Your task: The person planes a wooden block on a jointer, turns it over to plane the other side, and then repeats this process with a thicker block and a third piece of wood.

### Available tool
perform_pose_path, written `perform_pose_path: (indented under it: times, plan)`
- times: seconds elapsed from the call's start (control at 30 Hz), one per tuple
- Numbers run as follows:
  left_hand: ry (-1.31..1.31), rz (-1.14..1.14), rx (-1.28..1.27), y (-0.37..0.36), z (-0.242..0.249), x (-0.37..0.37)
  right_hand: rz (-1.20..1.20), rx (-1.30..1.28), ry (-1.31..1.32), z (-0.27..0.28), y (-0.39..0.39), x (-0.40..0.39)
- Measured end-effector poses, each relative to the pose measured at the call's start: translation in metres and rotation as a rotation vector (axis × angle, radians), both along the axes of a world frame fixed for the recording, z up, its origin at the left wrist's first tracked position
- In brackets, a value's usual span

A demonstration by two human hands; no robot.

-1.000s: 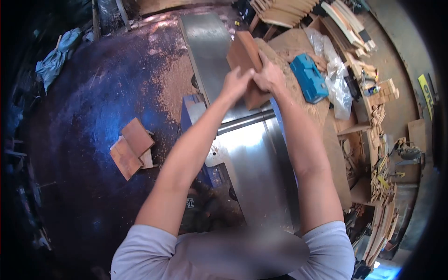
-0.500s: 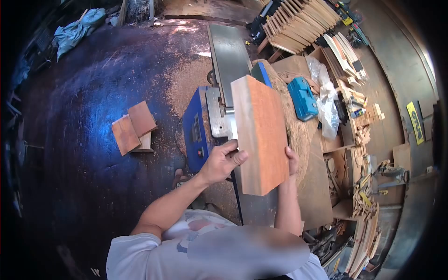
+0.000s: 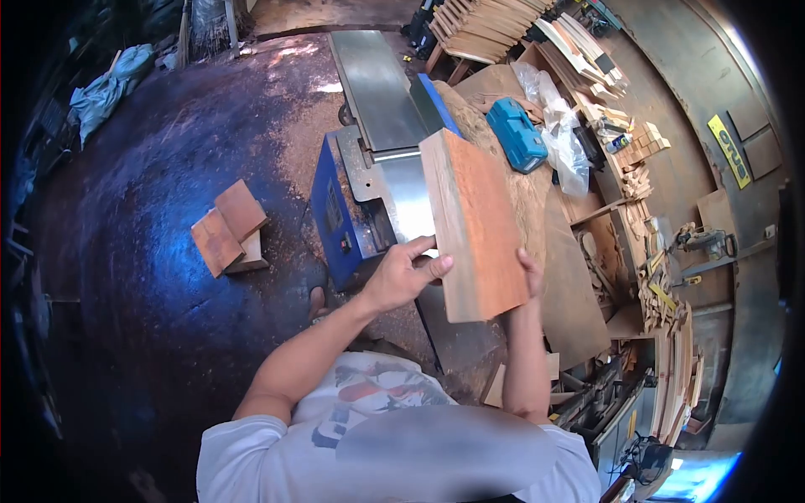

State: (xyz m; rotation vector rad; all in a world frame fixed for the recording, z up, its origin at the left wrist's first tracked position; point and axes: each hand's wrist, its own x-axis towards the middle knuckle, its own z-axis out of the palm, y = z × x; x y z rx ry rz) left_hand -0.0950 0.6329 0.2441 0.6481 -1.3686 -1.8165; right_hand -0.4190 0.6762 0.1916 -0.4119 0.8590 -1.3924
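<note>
Both hands hold a thick wooden board, its reddish-brown broad face turned to the right and a paler edge facing me. My left hand grips the lower left edge, thumb on the near side and fingers partly hidden behind the wood. On the right side, my right hand clasps the board from below, with its fingertips showing at the edge. Beneath and beyond the board is a jointer with a long metal bed, a blue body and a blue fence.
Stacked reddish boards lie on the dark floor at left, near scattered shavings. A teal tool case and plastic bag rest right of the jointer. Shelves of wood offcuts line the right side, with stacked slats behind.
The board, still in both hands, has shifted slightly up and right across the view. The surroundings have slid left and up as my head turned, uncovering more of the jointer bed.
</note>
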Motion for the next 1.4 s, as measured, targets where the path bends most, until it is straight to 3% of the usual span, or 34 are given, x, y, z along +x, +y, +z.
perform_pose_path:
  times: [0.1,0.13,0.17,0.2,0.27,0.33,0.37,0.47,0.53,0.63,0.7,0.97,1.07,1.4]
  plan:
    - [-0.198,0.139,0.03,0.001,-0.063,-0.017,0.089,-0.095,0.683,0.087,0.003,0.005]
    - [-0.257,0.202,0.019,0.003,-0.081,-0.027,0.093,-0.122,0.992,0.086,0.0,0.003]
    - [-0.345,0.099,-0.054,0.0,-0.09,-0.035,0.095,-0.148,1.301,0.085,0.0,0.001]
    - [-0.261,0.039,0.018,0.0,-0.081,-0.044,0.094,-0.17,1.61,0.083,0.0,0.0]
    - [-0.088,-0.077,0.159,-0.003,-0.054,-0.079,0.167,-0.053,1.808,0.069,-0.002,-0.003]
    - [-0.236,-0.054,0.158,-0.018,-0.078,-0.134,0.191,0.02,2.014,0.056,-0.004,-0.001]
    - [-0.24,-0.067,0.196,-0.029,-0.088,-0.159,0.114,-0.106,2.049,0.035,-0.005,-0.016]
    - [-0.35,-0.034,0.198,-0.048,-0.098,-0.206,0.107,-0.083,2.049,0.03,-0.014,-0.013]
    - [-0.551,0.063,0.043,-0.043,-0.087,-0.213,0.104,-0.042,2.03,0.026,-0.023,-0.01]
    - [-0.453,0.197,0.0,-0.047,-0.104,-0.218,0.153,0.108,2.027,0.033,-0.047,-0.002]
    - [-0.45,0.262,-0.019,-0.064,-0.1,-0.218,0.113,0.043,2.047,0.029,-0.067,0.0]
    - [-0.381,0.325,-0.087,-0.144,-0.109,-0.199,0.114,-0.004,2.108,0.024,-0.144,0.014]
    - [-0.394,0.274,0.017,-0.158,-0.1,-0.191,0.142,0.003,2.089,0.025,-0.16,0.017]
    - [-0.386,0.315,-0.019,-0.185,-0.111,-0.19,0.156,0.03,2.096,0.03,-0.184,0.024]
